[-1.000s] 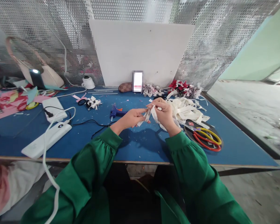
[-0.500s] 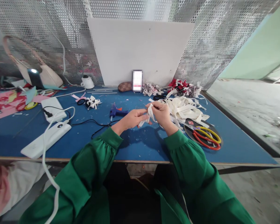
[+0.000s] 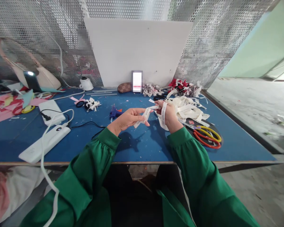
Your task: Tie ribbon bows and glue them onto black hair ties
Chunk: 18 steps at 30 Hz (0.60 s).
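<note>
A white ribbon with dark print [image 3: 146,114] stretches between my two hands above the blue table. My left hand [image 3: 130,119] pinches it between thumb and fingers, and a short end hangs below. My right hand [image 3: 168,116] has its fingers curled round the ribbon, which passes over them and droops in a loop beneath. Behind my right hand lies a heap of cream ribbon [image 3: 186,107]. A blue glue gun [image 3: 114,113] rests beyond my left hand, which partly hides it.
Scissors with yellow and red handles [image 3: 209,137] lie on a dark disc at the right. White power strips [image 3: 46,143] and cables are at the left. A lit phone [image 3: 137,81] stands at the back beside ribbon bows [image 3: 152,90].
My hands have moved apart, with the ribbon now drawn out between them. The ribbon now lies across my right hand's fingers. The view has shifted slightly.
</note>
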{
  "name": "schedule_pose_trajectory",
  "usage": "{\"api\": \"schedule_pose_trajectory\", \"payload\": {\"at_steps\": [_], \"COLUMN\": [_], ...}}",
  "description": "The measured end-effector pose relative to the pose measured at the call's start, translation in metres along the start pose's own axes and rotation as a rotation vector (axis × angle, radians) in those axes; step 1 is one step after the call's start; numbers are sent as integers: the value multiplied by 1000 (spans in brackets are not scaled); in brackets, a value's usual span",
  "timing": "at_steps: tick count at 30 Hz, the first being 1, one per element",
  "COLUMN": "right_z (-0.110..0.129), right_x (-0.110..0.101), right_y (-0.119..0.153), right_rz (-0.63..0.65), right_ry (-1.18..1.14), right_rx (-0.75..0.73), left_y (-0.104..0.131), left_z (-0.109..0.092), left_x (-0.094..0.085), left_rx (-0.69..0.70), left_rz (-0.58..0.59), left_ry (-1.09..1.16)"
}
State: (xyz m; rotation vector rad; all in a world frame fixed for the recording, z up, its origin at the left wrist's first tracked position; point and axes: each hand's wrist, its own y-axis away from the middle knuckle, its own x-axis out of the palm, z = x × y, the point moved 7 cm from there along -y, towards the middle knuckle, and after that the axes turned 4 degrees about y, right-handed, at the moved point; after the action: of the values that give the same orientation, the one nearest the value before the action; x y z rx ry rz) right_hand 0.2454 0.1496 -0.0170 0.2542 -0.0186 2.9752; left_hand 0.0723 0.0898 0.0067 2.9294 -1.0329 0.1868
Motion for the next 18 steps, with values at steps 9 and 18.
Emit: {"api": "schedule_pose_trajectory", "payload": {"at_steps": [9,18], "right_z": [-9,11], "right_x": [-11,-41], "right_y": [-10,-10], "right_rz": [-44,-402], "right_ry": [26,253], "right_rx": [54,-250], "left_y": [3,5], "left_z": [-10,-12], "left_x": [-15,-23], "left_rx": [91,144], "left_rz": [-65,-102], "left_ry": [368,421]}}
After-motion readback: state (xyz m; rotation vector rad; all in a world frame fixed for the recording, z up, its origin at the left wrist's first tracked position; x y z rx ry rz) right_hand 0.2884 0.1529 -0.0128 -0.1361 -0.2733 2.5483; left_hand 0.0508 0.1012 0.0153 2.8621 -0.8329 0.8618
